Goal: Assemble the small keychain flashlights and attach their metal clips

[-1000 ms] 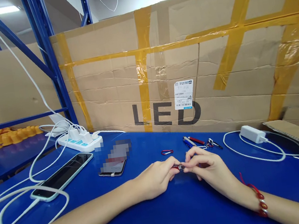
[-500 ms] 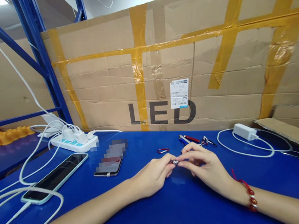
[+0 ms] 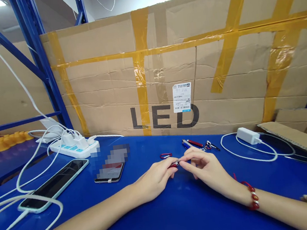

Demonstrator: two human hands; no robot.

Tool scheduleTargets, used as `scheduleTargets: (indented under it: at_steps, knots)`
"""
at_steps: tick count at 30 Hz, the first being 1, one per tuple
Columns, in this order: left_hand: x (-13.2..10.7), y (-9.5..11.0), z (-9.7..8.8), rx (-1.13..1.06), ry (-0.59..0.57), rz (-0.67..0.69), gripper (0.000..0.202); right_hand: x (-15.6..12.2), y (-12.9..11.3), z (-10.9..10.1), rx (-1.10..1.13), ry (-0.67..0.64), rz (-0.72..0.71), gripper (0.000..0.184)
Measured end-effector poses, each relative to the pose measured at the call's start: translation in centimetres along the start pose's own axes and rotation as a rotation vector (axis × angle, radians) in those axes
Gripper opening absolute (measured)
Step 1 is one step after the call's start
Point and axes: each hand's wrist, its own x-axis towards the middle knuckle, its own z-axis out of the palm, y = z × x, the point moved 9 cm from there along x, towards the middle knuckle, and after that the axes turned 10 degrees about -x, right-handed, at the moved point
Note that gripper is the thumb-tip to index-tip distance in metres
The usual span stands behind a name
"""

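In the head view, my left hand point(image 3: 157, 177) is closed around a small red-and-silver metal piece point(image 3: 174, 164), pinched between thumb and fingers. My right hand point(image 3: 205, 165) reaches in from the other side, its thumb and index finger closed on the piece's silver end. Most of the piece is hidden by my fingers, so its kind is unclear. Just behind my left fingertips lies a red carabiner point(image 3: 166, 155). Beyond my right hand are a blue-and-silver pen-like item point(image 3: 186, 144), a red pen-like item point(image 3: 195, 143) and a small bunch of metal pieces point(image 3: 210, 145).
On the blue table point(image 3: 167, 218), a phone in a pale green case point(image 3: 55, 184) and a second phone point(image 3: 114, 169) lie left. Behind them sits a white power strip point(image 3: 74, 148) with cables. A white charger point(image 3: 248, 135) stands right. A large cardboard box point(image 3: 105, 95) walls off the back.
The red part of the small piece now shows between my fingers, where mostly silver showed before. Both hands stay close together. The whole view has shifted slightly.
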Motion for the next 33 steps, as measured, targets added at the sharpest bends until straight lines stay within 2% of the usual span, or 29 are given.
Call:
scheduleTargets:
  at_steps: [7, 14, 17, 25, 33]
  knots:
    - [-0.2, 0.2, -0.4, -0.004, 0.050, -0.007, 0.031, 0.2, 1.0, 0.7, 0.062, -0.065, 0.070, 0.030]
    - [-0.6, 1.7, -0.7, 0.033, 0.072, 0.101, 0.032, 0.2, 1.4, 1.3, 0.145, -0.142, 0.151, 0.034]
    - [-0.6, 1.5, -0.8, 0.039, 0.093, 0.108, 0.032, 0.2, 1.3, 1.3, 0.158, -0.142, 0.159, 0.033]
    - [-0.2, 0.9, -0.7, -0.009, 0.064, 0.037, 0.031, 0.3, 1.3, 1.6, 0.126, -0.175, 0.140, 0.031]
    - [-0.1, 0.9, -0.7, -0.021, 0.057, 0.050, 0.031, 0.2, 2.0, 1.7, 0.159, -0.170, 0.166, 0.031]
